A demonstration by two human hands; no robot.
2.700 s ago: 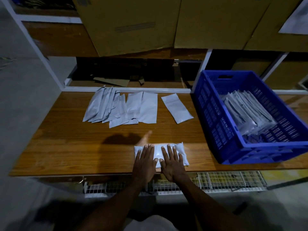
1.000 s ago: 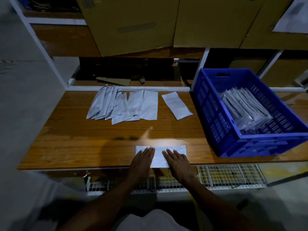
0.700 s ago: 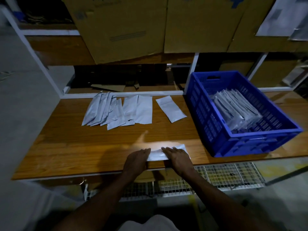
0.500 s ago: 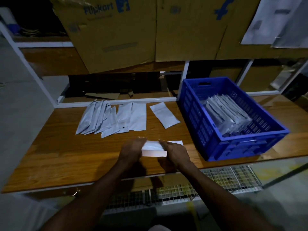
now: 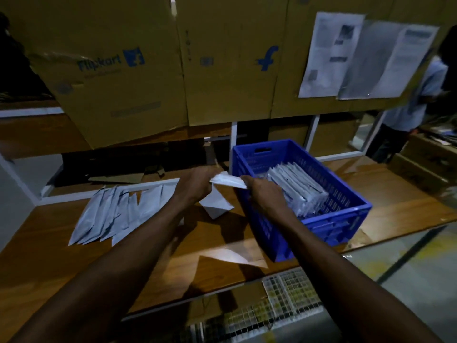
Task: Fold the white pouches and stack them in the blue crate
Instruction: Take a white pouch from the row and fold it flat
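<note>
A folded white pouch (image 5: pixel 228 181) hangs in the air at the near left corner of the blue crate (image 5: pixel 331 225). My left hand (image 5: pixel 197 184) grips its left end and my right hand (image 5: pixel 262 191) grips its right end. Inside the crate leans a row of several folded pouches (image 5: pixel 296 186). Several unfolded white pouches (image 5: pixel 118 214) lie fanned out on the wooden table (image 5: pixel 49 263) at the left. One more flat pouch (image 5: pixel 216 205) lies on the table just below my hands.
Large cardboard boxes (image 5: pixel 138 78) stand on the shelf above the table, with printed papers (image 5: pixel 366 55) taped at the right. A person in a light shirt (image 5: pixel 415 105) stands at the far right. A wire mesh rack (image 5: pixel 284 303) sits under the table's front edge.
Both hands lifted the folded pouch off the table's front edge and carried it up and right to the crate's left corner. The view tilted upward.
</note>
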